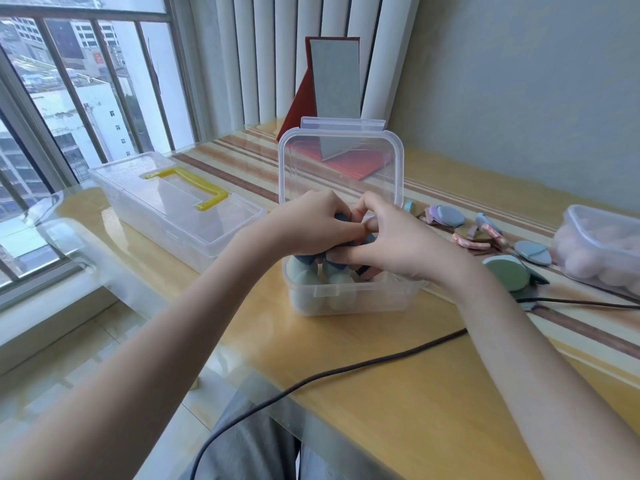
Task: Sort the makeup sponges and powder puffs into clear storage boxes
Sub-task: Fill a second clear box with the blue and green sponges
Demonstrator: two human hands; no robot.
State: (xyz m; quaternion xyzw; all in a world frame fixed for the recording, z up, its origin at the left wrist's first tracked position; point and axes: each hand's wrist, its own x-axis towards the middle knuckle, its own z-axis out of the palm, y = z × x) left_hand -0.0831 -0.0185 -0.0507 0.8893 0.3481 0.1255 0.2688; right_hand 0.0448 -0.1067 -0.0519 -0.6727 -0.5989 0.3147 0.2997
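roughly halfway i'd say: both hands, left [313, 221] and right [391, 244], each grip dark blue sponges [341, 263] over the open middle box [349, 299]. pink ones fill the right box [575, 223]; puffs [485, 233] lie loose on the desk [398, 393].

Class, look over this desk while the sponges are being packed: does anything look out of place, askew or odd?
Mostly tidy. Two things stand out: a dark cable trails across the desk in front of the open box, and the flat puffs to the right lie in a loose, overlapping scatter, not yet boxed.
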